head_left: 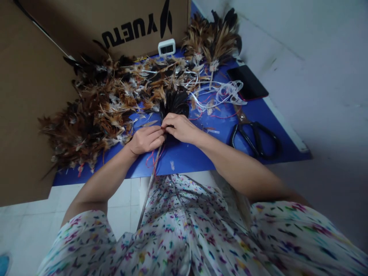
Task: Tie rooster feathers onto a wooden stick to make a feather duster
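Note:
A tuft of black feathers (174, 104) stands fanned out at the top of a thin stick (148, 191), which slants down past the table edge toward my lap. My left hand (148, 139) is closed around the stick just below the tuft. At the base of the feathers, my right hand (180, 127) is closed in a pinch, its fingertips meeting those of the left. Red string (152, 159) dangles in loose loops beneath the hands. What lies exactly between the fingertips is hidden.
Brown feather bunches (94, 111) cover the blue table (184, 155) at left and back, with more bundles (214, 38) at back right. Right of my hands lie white ribbon (227, 92), a phone (248, 82) and black-handled scissors (255, 140). A small white clock (166, 47) stands before cardboard (86, 23).

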Available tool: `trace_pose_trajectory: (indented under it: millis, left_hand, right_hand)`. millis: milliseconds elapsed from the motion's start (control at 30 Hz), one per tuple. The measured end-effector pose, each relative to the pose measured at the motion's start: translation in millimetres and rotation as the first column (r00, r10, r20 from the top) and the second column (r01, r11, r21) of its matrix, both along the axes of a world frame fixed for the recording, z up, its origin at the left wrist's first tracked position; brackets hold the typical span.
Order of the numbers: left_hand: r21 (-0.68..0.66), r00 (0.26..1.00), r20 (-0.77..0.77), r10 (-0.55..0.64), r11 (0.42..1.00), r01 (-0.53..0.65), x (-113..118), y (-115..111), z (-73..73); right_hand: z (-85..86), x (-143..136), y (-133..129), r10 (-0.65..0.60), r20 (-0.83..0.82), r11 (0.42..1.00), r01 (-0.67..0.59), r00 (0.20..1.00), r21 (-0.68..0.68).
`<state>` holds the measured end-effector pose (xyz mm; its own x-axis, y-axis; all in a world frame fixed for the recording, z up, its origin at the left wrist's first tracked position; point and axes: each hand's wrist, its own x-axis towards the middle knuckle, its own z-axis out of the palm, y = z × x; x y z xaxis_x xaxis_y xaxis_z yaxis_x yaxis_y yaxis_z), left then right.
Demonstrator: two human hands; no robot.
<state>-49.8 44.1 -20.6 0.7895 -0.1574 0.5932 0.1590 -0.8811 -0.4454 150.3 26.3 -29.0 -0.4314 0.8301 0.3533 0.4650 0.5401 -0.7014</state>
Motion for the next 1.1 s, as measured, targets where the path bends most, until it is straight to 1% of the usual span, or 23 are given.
trace_pose_trajectory:
  millis: [100,233,500,667,833,933,1033,1100]
  left_hand:
    - [-0.028,1.000,0.007,0.000,1.000,0.000,-0.4,0.1,-1.3]
    - [-0.001,1.000,0.004,0.007,1.000,-0.007,-0.6,0.4,-1.0]
    - [0.033,1.000,0.003,-0.005,0.999,0.005,-2.2,0.2,1.7]
    - [-0.091,1.000,-0.002,0.016,0.996,-0.017,-5.7,1.6,-2.5]
    - [-0.131,0.998,0.059,0.028,0.991,-0.020,-6.8,0.8,-6.6]
    - [-0.205,0.991,0.079,0.112,0.974,-0.094,-6.5,-1.9,-10.4]
    - [-0.311,0.977,0.079,0.200,0.936,-0.166,-7.6,-3.9,-15.3]
    - [-0.361,0.970,0.064,0.235,0.911,-0.197,-10.2,-4.3,-18.1]
  right_hand:
    - [2.8,0.0,-1.7,-0.008,0.021,1.000,0.008,1.000,0.017]
    - [6.0,-0.3,-3.7,-0.020,0.023,0.999,0.019,1.000,0.027]
    - [4.7,2.2,-3.2,0.035,-0.021,0.999,-0.034,0.999,0.042]
    - [3.1,1.5,-3.0,0.021,-0.003,0.999,-0.021,1.000,0.044]
    - [5.1,-1.2,-6.8,-0.011,0.019,0.999,0.010,1.000,0.053]
    - [6.6,-2.2,-10.1,-0.023,0.031,0.998,0.021,0.999,0.062]
    - [7.8,-2.5,-13.0,-0.022,0.055,0.997,0.018,0.998,0.071]
    - [8.8,-2.7,-14.8,-0.032,0.079,0.996,0.026,0.996,0.083]
